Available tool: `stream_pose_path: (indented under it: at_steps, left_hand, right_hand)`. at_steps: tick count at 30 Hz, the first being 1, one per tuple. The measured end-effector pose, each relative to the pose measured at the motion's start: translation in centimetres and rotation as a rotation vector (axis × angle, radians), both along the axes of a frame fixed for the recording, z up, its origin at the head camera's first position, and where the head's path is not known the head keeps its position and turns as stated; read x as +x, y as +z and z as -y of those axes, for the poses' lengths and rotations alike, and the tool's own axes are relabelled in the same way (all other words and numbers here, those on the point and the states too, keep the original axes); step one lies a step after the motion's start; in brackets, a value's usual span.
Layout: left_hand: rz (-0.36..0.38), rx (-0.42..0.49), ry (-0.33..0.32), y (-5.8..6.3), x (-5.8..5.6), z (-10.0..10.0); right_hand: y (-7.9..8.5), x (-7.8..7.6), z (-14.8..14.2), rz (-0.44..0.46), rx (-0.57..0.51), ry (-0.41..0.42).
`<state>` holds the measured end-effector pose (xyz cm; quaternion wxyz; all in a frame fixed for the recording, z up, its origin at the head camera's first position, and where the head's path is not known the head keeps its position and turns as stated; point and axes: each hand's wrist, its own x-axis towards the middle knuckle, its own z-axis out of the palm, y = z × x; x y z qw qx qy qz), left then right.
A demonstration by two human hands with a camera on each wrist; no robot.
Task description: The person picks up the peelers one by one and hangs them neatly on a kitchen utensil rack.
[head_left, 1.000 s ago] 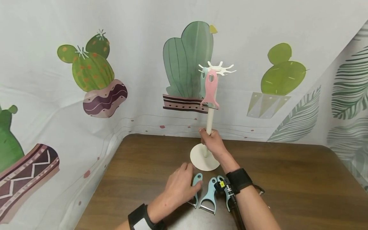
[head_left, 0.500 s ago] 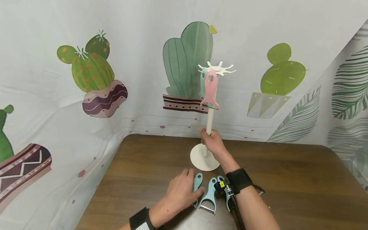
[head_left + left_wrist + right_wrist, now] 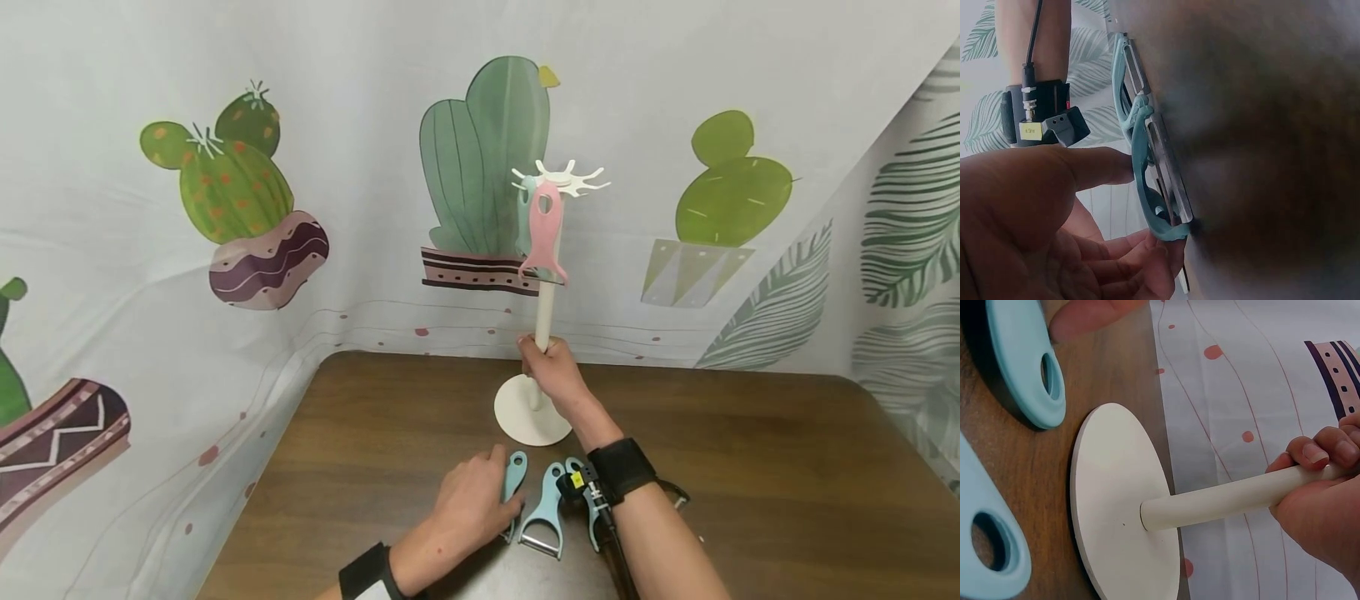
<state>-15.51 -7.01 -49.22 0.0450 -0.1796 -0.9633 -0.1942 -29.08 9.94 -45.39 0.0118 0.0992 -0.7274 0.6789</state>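
My right hand point(image 3: 557, 375) grips the pole point(image 3: 544, 312) of a cream rack whose round base point(image 3: 517, 414) rests on the table. A pink peeler point(image 3: 545, 225) hangs from the rack's hooks point(image 3: 573, 181), a pale blue-green peeler point(image 3: 522, 218) partly behind it. My left hand point(image 3: 471, 498) pinches the leftmost light-blue peeler point(image 3: 515, 473) lying on the table. In the left wrist view, thumb and fingers meet opposite sides of that peeler point(image 3: 1141, 153). Beside it lies a second light-blue peeler point(image 3: 551, 500); a third point(image 3: 592, 512) is partly hidden by the right wrist's camera.
A dark curved piece with a metal strip point(image 3: 681, 497) sticks out from behind the right forearm. The brown wooden table point(image 3: 787, 475) ends at the back against a cactus-print cloth point(image 3: 360, 208).
My left hand has drawn slightly nearer to me, its thumb now against the leftmost peeler. The right hand keeps its grip on the pole. The head view has shifted a little.
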Motion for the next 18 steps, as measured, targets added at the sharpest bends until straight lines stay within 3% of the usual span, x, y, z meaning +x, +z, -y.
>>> stream_pose_path:
  at_steps: [18]
  left_hand:
    - [0.01, 0.019, -0.014, -0.07, -0.21, 0.16]
  right_hand:
    - [0.18, -0.02, 0.07, 0.011, -0.014, -0.001]
